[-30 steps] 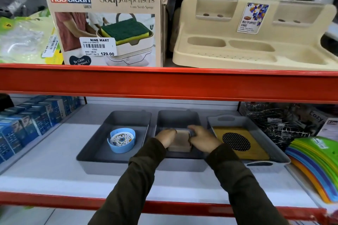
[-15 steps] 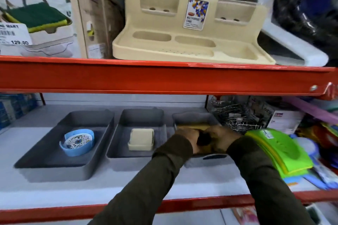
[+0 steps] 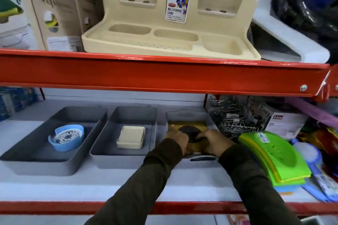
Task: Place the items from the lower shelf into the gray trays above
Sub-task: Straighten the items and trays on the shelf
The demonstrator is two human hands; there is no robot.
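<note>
While both hands (image 3: 196,142) clamp yellow board (image 3: 188,128) | in rt tray (image 3: 184,114) | wire rack (image 3: 236,120) just beside

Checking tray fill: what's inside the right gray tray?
The right gray tray holds a yellow pad with a black mesh circle. Left hand and right hand cover its near part.

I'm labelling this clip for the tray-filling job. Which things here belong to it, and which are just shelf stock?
Part of the job:
left gray tray with blue round dish
middle gray tray with beige box
right gray tray with yellow item, under left hand and right hand

Just stock:
beige multipurpose stand
wire racks
green boards
soap dispenser boxes
</note>
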